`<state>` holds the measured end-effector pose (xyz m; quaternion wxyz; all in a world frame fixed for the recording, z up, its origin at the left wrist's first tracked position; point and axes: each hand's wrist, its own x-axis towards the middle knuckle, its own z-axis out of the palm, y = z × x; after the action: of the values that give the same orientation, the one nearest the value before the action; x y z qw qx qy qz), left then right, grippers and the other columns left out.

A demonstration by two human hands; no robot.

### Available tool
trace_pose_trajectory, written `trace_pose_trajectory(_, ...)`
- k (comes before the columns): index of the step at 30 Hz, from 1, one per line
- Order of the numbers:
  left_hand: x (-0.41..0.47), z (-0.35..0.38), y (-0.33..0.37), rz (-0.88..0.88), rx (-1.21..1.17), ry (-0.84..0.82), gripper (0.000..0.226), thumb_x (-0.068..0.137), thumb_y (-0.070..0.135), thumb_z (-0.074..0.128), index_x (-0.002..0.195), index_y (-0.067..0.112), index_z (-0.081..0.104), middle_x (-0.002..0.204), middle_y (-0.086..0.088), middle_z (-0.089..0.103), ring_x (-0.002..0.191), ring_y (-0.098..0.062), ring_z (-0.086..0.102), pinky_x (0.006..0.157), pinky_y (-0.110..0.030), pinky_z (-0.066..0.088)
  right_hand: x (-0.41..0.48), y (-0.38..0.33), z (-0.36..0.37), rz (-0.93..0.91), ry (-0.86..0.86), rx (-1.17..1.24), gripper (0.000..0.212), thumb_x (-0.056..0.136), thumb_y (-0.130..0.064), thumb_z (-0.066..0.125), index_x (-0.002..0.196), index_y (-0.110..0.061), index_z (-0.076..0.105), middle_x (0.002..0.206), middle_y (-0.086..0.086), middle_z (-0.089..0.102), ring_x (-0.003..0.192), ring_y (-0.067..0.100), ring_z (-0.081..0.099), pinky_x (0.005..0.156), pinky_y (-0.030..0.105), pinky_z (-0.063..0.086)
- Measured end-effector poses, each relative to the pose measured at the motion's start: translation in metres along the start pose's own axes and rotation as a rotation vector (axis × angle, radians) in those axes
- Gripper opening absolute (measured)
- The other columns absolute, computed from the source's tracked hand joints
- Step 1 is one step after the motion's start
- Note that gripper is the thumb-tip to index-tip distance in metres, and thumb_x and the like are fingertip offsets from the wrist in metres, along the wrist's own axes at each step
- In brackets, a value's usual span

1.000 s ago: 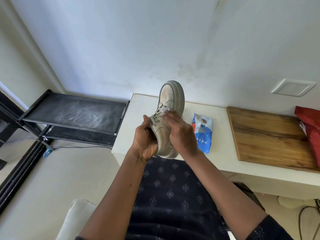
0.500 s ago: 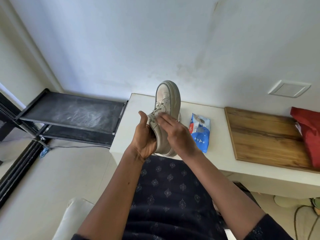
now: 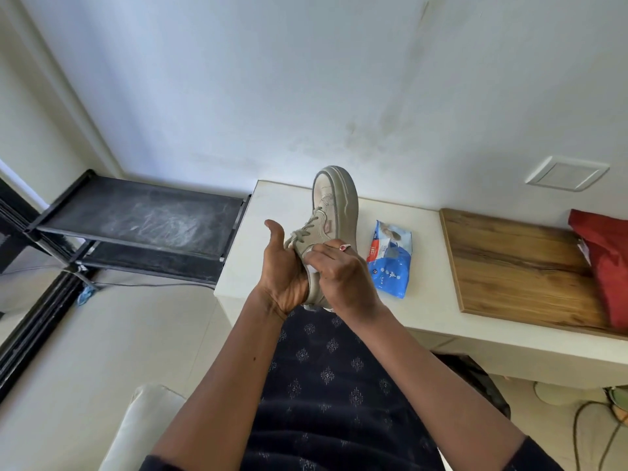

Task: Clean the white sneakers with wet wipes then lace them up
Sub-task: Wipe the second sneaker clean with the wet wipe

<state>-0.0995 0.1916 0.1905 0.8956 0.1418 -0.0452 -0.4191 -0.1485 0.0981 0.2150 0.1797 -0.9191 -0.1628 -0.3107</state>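
A white sneaker (image 3: 334, 212) is held toe-up over the near left corner of the white table (image 3: 278, 212). Its heel is gripped in the left hand (image 3: 285, 277), whose thumb is raised free and whose fingers are hidden behind the shoe. A wet wipe (image 3: 311, 265), of which only a white scrap is seen, is pinched under the bent fingers of the right hand (image 3: 339, 277) and pressed to the shoe's side, just below the laces (image 3: 307, 229). The shoe appears to be lifted and braced in this way so that its flank can be rubbed firmly. The blue pack of wipes (image 3: 389, 263) is laid on the table just right of the shoe, within reach for a fresh sheet. A wooden board (image 3: 516, 263) and a red bag (image 3: 605, 260) are seen at the table's right end, and a black rack (image 3: 142, 219) stands off its left end. No second sneaker is in view.
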Motion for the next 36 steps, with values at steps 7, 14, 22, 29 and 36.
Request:
trace_pose_trajectory(7, 0.005, -0.002, 0.003, 0.01, 0.027, 0.015, 0.098, 0.077, 0.081, 0.031, 0.129, 0.0, 0.048, 0.117, -0.017, 0.06, 0.113, -0.027, 0.058, 0.108, -0.033, 0.034, 0.016, 0.003, 0.004, 0.045, 0.018, -0.033, 0.022, 0.079, -0.005, 0.051, 0.075, 0.0, 0.071, 0.076, 0.012, 0.071, 0.071, 0.026, 0.067, 0.066, 0.03, 0.056)
trace_pose_trajectory(14, 0.007, -0.005, 0.015, 0.113, 0.04, 0.101, 0.106, 0.078, 0.084, 0.022, 0.144, 0.001, 0.032, 0.132, -0.02, 0.048, 0.119, -0.032, 0.051, 0.107, -0.041, 0.039, -0.02, 0.001, -0.006, -0.124, 0.028, -0.035, 0.048, 0.101, -0.003, 0.024, 0.091, 0.004, 0.07, 0.091, 0.012, 0.07, 0.086, 0.025, 0.065, 0.08, 0.032, 0.054)
trace_pose_trajectory(22, 0.019, -0.012, -0.008, -0.001, 0.034, 0.117, 0.099, 0.074, 0.081, 0.037, 0.138, 0.005, 0.033, 0.128, -0.014, 0.046, 0.121, -0.023, 0.046, 0.108, -0.029, 0.033, -0.018, 0.026, -0.008, -0.221, 0.053, -0.04, 0.026, 0.093, 0.001, 0.047, 0.088, 0.003, 0.072, 0.091, 0.013, 0.071, 0.091, 0.026, 0.068, 0.079, 0.035, 0.056)
trace_pose_trajectory(29, 0.023, 0.01, -0.009, -0.023, -0.007, -0.009, 0.087, 0.074, 0.076, 0.044, 0.107, -0.002, 0.062, 0.104, -0.014, 0.065, 0.105, -0.026, 0.062, 0.098, -0.035, 0.046, 0.011, 0.026, -0.007, -0.014, 0.008, -0.08, 0.031, 0.084, -0.005, 0.043, 0.097, -0.001, 0.071, 0.101, 0.009, 0.071, 0.1, 0.022, 0.066, 0.079, 0.032, 0.057)
trace_pose_trajectory(36, 0.032, -0.002, 0.006, 0.033, 0.07, 0.149, 0.095, 0.077, 0.081, 0.027, 0.12, 0.001, 0.057, 0.11, -0.018, 0.064, 0.098, -0.029, 0.065, 0.095, -0.037, 0.047, -0.024, 0.022, -0.016, -0.17, 0.05, -0.021, 0.033, 0.093, 0.001, 0.04, 0.088, 0.002, 0.073, 0.093, 0.012, 0.072, 0.091, 0.023, 0.068, 0.085, 0.032, 0.054)
